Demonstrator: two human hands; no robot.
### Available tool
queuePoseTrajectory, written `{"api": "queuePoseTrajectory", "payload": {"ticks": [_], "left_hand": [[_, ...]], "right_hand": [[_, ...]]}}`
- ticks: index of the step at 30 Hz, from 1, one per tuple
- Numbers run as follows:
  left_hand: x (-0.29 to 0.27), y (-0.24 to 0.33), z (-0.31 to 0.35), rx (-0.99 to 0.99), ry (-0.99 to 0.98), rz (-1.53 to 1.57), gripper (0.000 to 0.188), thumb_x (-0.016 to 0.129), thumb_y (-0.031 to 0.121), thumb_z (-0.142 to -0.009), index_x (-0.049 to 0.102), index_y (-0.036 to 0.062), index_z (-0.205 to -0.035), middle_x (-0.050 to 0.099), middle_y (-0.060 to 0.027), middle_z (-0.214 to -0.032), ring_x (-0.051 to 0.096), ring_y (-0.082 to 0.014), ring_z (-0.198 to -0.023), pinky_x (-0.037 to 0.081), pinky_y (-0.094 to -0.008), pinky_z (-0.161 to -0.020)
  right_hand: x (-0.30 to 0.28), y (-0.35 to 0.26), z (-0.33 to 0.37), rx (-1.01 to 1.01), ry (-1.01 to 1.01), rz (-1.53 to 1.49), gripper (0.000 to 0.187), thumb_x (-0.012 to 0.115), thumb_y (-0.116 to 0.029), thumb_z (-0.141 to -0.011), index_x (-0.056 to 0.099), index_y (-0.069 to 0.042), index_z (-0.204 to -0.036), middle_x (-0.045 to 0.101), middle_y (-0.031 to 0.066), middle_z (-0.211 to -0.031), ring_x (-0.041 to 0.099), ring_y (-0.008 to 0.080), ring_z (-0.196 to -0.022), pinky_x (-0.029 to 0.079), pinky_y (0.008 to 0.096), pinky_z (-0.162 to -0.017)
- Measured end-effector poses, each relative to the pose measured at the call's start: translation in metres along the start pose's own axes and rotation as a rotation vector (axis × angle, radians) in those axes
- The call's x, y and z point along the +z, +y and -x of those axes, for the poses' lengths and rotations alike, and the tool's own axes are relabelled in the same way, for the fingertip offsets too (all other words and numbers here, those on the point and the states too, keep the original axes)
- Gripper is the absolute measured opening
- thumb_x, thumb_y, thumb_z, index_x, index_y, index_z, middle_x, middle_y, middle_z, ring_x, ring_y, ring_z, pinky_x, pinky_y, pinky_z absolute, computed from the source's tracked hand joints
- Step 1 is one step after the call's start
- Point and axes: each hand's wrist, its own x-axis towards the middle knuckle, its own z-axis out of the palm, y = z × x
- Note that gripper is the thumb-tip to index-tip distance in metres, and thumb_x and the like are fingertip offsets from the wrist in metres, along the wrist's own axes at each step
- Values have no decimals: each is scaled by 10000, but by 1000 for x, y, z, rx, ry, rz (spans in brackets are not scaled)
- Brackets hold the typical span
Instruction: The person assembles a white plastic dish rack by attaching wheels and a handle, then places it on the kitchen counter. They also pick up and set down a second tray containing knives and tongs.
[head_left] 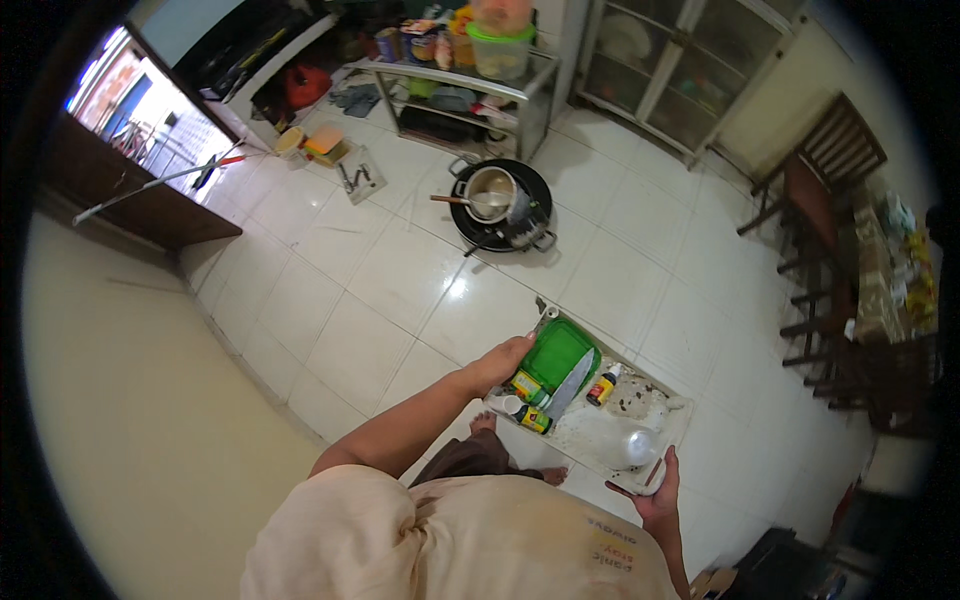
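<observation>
I hold a dirty white tray (580,422) in front of my body, off the floor. My left hand (497,364) is closed on its left edge and my right hand (660,500) on its near right corner. In the tray lie a green plastic tray (550,350), a knife with a wide blade (573,384), and several small dark bottles with yellow labels, among them one bottle (602,388) near the middle. A clear, shiny plastic piece (630,447) sits near my right hand. Dark crumbs are scattered over the tray's bottom.
Pots (505,205) with a ladle stand on the tiled floor ahead. Behind them is a low metal rack (545,90) with containers, beside a glass-door cabinet (680,60). Wooden chairs (815,190) and a table line the right. An open door (120,190) is at left.
</observation>
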Motion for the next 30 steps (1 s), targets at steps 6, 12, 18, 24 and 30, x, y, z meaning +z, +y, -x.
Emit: {"api": "queuePoseTrajectory", "payload": {"ticks": [6, 12, 18, 24, 30], "left_hand": [[-87, 16, 50, 64, 203, 136, 599, 335, 488, -988, 512, -49, -1188, 586, -99, -1091, 550, -152, -943, 458, -291, -842], [-148, 5, 96, 115, 389, 316, 522, 422, 437, -976, 516, -14, -1222, 582, -102, -1152, 562, -175, -1010, 462, -312, -891], [-188, 8, 161, 215, 434, 576, 490, 451, 393, -974, 485, 9, -1278, 599, -105, -1182, 601, -196, -1025, 493, -335, -884], [-244, 22, 217, 363, 532, 628, 484, 542, 365, -937, 478, 10, -1260, 599, -90, -1143, 600, -176, -1008, 493, -324, -872], [-351, 30, 268, 393, 641, 599, 443, 552, 307, -934, 471, 34, -1272, 595, -70, -1154, 594, -155, -1017, 488, -319, -878]], "right_hand": [[87, -10, -49, 95, -99, 118, 698, 411, -610, -885, 332, -157, -1409, 451, 154, -1356, 483, 406, -1180, 463, 670, -782], [165, -32, -91, 204, -264, 338, 699, 427, -623, -869, 372, -158, -1388, 465, 157, -1350, 486, 418, -1180, 447, 683, -808], [256, -40, -111, 271, -342, 553, 702, 450, -626, -860, 370, -171, -1388, 508, 133, -1311, 540, 374, -1137, 484, 633, -790], [366, -32, -129, 302, -416, 707, 697, 478, -628, -848, 381, -176, -1370, 569, 91, -1234, 597, 293, -1050, 516, 545, -746], [481, 22, -158, 308, -446, 721, 704, 504, -645, -823, 425, -172, -1337, 587, 115, -1189, 589, 307, -1054, 497, 543, -777]]}}
